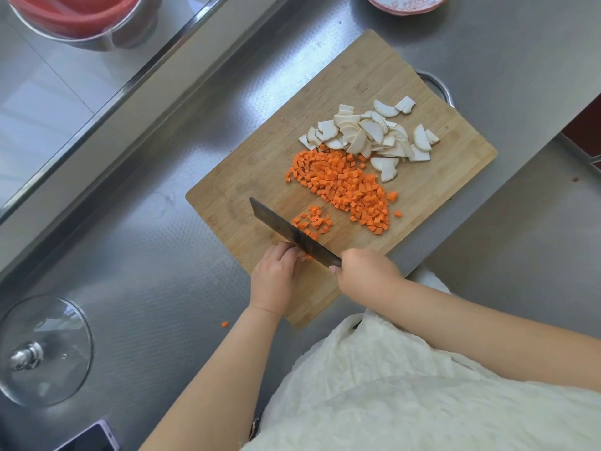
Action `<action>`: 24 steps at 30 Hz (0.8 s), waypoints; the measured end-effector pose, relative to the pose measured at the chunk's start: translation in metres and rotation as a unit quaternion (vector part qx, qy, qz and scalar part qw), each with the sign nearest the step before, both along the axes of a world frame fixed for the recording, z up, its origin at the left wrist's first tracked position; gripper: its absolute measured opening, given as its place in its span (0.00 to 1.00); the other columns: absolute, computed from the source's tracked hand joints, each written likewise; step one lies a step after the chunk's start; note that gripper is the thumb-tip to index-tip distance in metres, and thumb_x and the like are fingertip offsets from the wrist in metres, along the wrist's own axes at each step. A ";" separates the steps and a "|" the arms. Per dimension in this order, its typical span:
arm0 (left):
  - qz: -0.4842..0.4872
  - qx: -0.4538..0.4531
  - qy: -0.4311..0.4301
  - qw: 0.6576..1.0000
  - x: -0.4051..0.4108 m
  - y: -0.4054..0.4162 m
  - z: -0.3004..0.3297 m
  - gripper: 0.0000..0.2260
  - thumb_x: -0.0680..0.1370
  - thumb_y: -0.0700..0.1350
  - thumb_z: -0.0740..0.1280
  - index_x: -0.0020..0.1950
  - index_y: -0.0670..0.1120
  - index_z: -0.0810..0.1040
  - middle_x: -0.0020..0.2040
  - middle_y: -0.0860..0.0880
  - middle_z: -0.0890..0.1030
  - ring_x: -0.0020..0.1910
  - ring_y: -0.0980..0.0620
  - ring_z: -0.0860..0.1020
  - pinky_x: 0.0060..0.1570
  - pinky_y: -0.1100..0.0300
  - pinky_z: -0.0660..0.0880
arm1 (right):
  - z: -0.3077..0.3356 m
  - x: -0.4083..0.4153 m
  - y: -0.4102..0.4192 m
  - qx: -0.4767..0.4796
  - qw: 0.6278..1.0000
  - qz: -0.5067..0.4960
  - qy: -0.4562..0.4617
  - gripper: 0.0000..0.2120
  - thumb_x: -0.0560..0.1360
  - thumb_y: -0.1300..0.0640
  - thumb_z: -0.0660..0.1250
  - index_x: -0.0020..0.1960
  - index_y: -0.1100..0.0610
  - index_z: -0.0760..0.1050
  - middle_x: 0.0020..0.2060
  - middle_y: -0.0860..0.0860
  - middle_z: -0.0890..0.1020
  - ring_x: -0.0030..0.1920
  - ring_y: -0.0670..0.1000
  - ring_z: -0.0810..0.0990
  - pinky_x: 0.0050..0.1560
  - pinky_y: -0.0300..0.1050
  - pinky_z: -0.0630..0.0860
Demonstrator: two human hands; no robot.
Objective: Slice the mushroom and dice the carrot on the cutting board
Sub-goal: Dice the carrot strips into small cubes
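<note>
1. A white textured garment (406, 392) fills the lower right of the frame, closest to the camera, with both bare forearms reaching up from it toward the centre.
2. The right hand (366, 271) sits just right of centre, fingers wrapped around the handle of a dark cleaver (292, 236), whose blade runs up and left across the wooden cutting board (325, 102).
3. The left hand (276, 271) lies just left of the blade, fingers curled down over a last bit of carrot (304, 257), of which only an orange sliver shows between the fingertips and the blade; the grip itself is hidden.
4. A small cluster of fresh carrot cubes (313, 221) lies just beyond the blade, on its upper right side.
5. The main heap of diced carrot (344, 187) spreads across the middle of the board, well apart from both hands.
6. The mushroom slices (370, 135) are piled above and right of the dice, touching their upper edge.
7. One stray carrot cube (224, 324) rests on the steel counter (156, 255), left of the left forearm.
8. A glass lid (44, 349) lies at the lower left, a phone (94, 439) at the bottom edge, a red-lined pot (81, 21) at the upper left, and a patterned dish (406, 3) at the top edge.
</note>
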State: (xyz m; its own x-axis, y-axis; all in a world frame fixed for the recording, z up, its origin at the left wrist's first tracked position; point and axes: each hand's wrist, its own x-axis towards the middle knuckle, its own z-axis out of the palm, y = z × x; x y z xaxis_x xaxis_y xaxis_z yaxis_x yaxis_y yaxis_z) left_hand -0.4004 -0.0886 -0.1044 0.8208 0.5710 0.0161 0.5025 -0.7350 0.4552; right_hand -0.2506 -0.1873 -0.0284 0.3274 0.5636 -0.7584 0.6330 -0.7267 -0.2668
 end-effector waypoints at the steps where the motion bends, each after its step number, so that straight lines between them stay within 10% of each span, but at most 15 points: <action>1: 0.000 0.002 -0.004 1.000 -0.001 0.000 -0.001 0.06 0.76 0.43 0.66 0.45 0.42 0.82 0.43 0.46 0.81 0.39 0.45 0.78 0.31 0.54 0.76 | 0.000 -0.002 0.001 -0.004 1.000 -0.003 0.001 0.16 0.81 0.49 0.56 0.60 0.57 0.74 0.44 0.54 0.80 0.43 0.56 0.79 0.37 0.43 0.71; 15: 0.034 -0.001 -0.017 0.999 -0.003 -0.012 0.003 0.07 0.78 0.43 0.66 0.46 0.43 0.82 0.44 0.47 0.81 0.42 0.48 0.79 0.35 0.57 0.77 | 0.008 0.015 0.005 0.058 0.996 -0.063 0.020 0.16 0.80 0.46 0.57 0.55 0.58 0.75 0.42 0.54 0.79 0.46 0.56 0.79 0.40 0.45 0.75; 24: 0.326 -0.178 -0.034 0.928 -0.007 -0.033 0.021 0.05 0.81 0.42 0.60 0.45 0.46 0.71 0.44 0.51 0.71 0.42 0.57 0.70 0.43 0.62 0.65 | 0.002 0.005 -0.004 0.034 0.998 0.002 0.055 0.17 0.80 0.46 0.58 0.58 0.58 0.75 0.44 0.54 0.81 0.46 0.56 0.80 0.39 0.46 0.75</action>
State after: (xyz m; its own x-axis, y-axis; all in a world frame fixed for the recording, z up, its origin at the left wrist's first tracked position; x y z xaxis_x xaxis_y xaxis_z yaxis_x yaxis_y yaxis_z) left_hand -0.4077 -0.1220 -0.0829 0.3030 0.9248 -0.2300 0.7483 -0.0815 0.6584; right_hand -0.2458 -0.1908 -0.0260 0.2427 0.6153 -0.7500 0.5995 -0.7029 -0.3827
